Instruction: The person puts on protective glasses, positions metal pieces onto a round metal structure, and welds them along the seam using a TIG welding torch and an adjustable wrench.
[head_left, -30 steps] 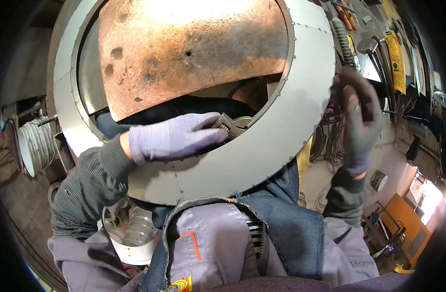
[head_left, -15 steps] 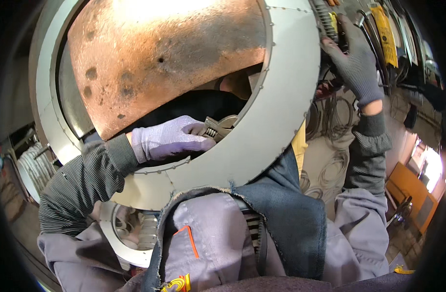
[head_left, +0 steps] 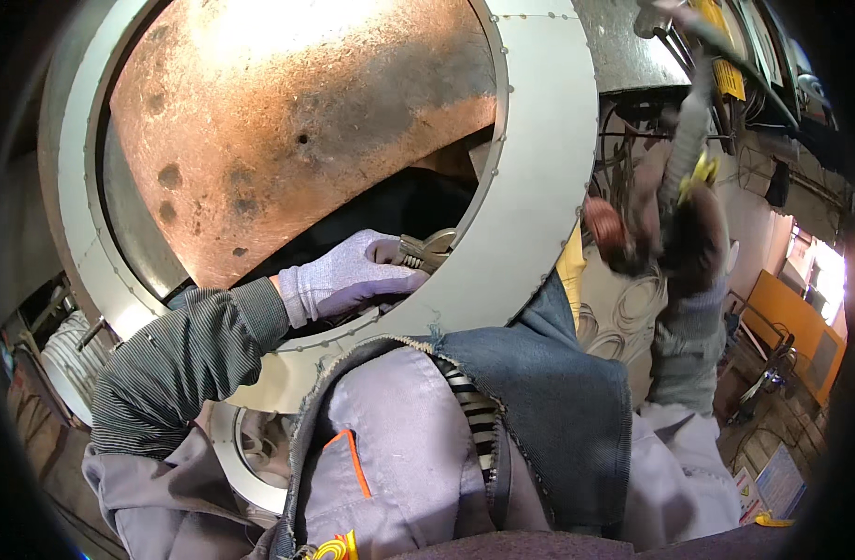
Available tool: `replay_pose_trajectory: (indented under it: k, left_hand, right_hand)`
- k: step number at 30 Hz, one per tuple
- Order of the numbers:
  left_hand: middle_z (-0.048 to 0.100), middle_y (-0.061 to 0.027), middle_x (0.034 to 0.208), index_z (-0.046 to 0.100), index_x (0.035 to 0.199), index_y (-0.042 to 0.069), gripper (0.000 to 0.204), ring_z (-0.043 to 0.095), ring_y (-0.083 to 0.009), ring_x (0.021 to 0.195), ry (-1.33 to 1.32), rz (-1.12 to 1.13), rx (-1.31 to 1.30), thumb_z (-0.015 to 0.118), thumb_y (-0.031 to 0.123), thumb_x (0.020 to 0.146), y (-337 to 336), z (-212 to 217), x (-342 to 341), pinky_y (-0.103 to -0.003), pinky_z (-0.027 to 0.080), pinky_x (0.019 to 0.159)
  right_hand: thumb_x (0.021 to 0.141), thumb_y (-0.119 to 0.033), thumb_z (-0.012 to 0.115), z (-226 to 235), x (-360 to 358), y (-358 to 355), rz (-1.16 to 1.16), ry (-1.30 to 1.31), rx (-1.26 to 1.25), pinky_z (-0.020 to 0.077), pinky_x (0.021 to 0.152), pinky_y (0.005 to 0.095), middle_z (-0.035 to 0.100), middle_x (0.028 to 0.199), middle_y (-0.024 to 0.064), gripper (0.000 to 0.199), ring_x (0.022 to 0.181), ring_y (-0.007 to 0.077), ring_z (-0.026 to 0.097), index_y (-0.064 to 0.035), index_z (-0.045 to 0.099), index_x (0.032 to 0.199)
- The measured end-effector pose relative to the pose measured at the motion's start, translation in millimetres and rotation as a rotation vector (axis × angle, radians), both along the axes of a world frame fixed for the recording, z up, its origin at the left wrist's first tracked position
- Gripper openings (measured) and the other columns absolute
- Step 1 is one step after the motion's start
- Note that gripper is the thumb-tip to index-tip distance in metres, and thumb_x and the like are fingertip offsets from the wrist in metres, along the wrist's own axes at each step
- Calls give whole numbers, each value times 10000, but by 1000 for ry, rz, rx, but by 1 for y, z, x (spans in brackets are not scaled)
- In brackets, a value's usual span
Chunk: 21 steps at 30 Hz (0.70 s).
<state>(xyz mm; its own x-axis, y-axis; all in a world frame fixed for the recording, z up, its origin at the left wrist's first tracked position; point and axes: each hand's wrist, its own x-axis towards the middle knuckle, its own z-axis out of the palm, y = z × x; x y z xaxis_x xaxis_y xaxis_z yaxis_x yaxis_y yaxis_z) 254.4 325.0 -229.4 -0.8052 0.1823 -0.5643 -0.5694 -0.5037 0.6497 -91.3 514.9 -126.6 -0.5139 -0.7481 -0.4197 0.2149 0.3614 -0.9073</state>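
My left hand (head_left: 353, 277), in a pale purple glove, is closed around an adjustable wrench (head_left: 429, 250). The wrench's head lies at the inner edge of a large grey metal ring (head_left: 550, 140), and my fingers hide its handle. Inside the ring, a copper-coloured curved plate (head_left: 306, 121) slants above my hand, with a dark gap below it. Off the ring's right side, my right hand (head_left: 696, 238) grips a motion-blurred tool (head_left: 686, 140) with a ribbed grey sleeve and a yellow part. A reddish piece (head_left: 606, 224) shows beside that hand; its link to the tool is unclear.
Small evenly spaced spots run along the ring's edges. Coiled wire (head_left: 623, 313) lies below my right forearm. A metal surface (head_left: 628, 47) with tools and a yellow object (head_left: 726, 70) is at the upper right. A smaller ring (head_left: 245, 476) sits below the left forearm, and an orange panel (head_left: 800, 327) stands far right.
My right hand has come down and toward me from the upper right, bringing the ribbed tool along. My left hand stays on the wrench. The view has shifted slightly.
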Motion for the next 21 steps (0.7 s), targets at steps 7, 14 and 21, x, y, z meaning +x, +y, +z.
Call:
replay_pose_trajectory:
  k: [7, 14, 21]
  left_hand:
    - [709, -109, 1082, 660, 1200, -29, 393, 607, -104, 896, 101, -18, -128, 659, 267, 942, -1, 2, 1, -283, 510, 814]
    - [708, -87, 1095, 672, 1178, -29, 372, 594, -98, 950, 118, -48, -248, 652, 266, 952, 0, 2, 0, -297, 501, 869]
    - [685, -37, 1137, 614, 1222, -13, 338, 569, -68, 995, 170, 159, -71, 644, 220, 980, 11, -2, 2, -281, 481, 925]
  right_hand:
    - [1016, -555, 427, 56, 85, 17, 410, 170, 309, 407, 572, 227, 617, 849, 58, 709, 665, 88, 522, 40, 490, 1395]
    - [945, -197, 509, 67, 100, 10, 486, 302, 416, 499, 689, 361, 644, 810, 203, 380, 709, 278, 648, 32, 635, 1220]
    - [952, -237, 471, 65, 103, 12, 600, 340, 460, 497, 711, 362, 632, 822, 212, 463, 718, 305, 650, -5, 575, 1339]
